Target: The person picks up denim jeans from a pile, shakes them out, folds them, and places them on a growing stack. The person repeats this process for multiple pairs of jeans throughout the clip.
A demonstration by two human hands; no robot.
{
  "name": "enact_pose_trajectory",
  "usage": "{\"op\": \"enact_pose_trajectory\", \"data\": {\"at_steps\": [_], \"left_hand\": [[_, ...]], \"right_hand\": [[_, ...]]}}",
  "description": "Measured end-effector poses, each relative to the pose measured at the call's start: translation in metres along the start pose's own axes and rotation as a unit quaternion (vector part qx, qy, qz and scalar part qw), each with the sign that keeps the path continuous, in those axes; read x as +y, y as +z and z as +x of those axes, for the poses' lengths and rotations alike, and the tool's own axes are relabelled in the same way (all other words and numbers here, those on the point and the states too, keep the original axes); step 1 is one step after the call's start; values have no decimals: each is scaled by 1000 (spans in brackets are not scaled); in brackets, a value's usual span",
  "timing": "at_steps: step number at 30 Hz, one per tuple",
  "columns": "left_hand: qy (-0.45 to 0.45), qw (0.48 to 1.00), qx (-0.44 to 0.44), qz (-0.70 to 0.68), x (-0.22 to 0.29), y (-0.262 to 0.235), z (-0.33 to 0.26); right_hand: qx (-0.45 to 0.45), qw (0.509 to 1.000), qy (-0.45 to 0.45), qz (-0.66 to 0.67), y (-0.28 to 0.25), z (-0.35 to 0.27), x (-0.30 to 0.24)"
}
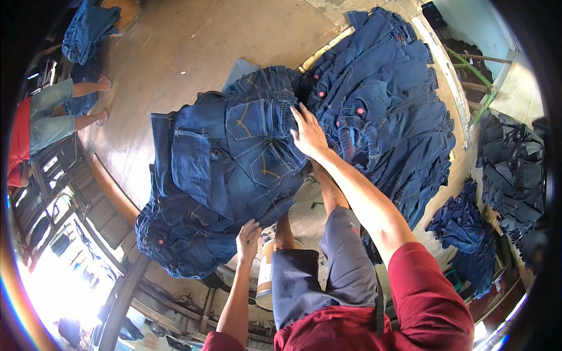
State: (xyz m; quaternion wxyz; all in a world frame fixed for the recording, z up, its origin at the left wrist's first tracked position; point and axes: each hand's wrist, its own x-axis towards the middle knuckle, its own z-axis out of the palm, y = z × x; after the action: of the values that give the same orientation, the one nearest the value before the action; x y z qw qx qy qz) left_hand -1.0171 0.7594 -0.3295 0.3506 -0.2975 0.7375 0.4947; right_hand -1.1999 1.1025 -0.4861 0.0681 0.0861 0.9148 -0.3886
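A pair of blue denim shorts or trousers (246, 140) lies back side up in front of me, its elastic waistband toward the right and two stitched back pockets showing. My right hand (308, 134) rests on that waistband, fingers stretched and apart. Lower down, my left hand (248, 238) is at the near edge of the denim, fingers loosely extended and touching or almost touching it; I cannot make out a grip. More folded denim (184, 237) is bunched under and to the left of the garment.
A large heap of dark blue denim garments (392, 111) spreads to the right. Further right are another blue pile (465, 231) and black garments (512, 167). A white bucket (266, 278) stands by my legs. At the far left a person in a red top (20, 140) sits on the brown floor (193, 52).
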Motion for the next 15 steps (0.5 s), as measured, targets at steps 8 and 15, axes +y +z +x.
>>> {"op": "enact_pose_trajectory", "data": {"at_steps": [8, 15], "left_hand": [[-127, 981, -5, -144, 157, 89, 145], [-207, 965, 78, -143, 167, 108, 207]], "right_hand": [[-225, 968, 26, -104, -8, 56, -29], [-51, 997, -49, -34, -4, 44, -33]]}}
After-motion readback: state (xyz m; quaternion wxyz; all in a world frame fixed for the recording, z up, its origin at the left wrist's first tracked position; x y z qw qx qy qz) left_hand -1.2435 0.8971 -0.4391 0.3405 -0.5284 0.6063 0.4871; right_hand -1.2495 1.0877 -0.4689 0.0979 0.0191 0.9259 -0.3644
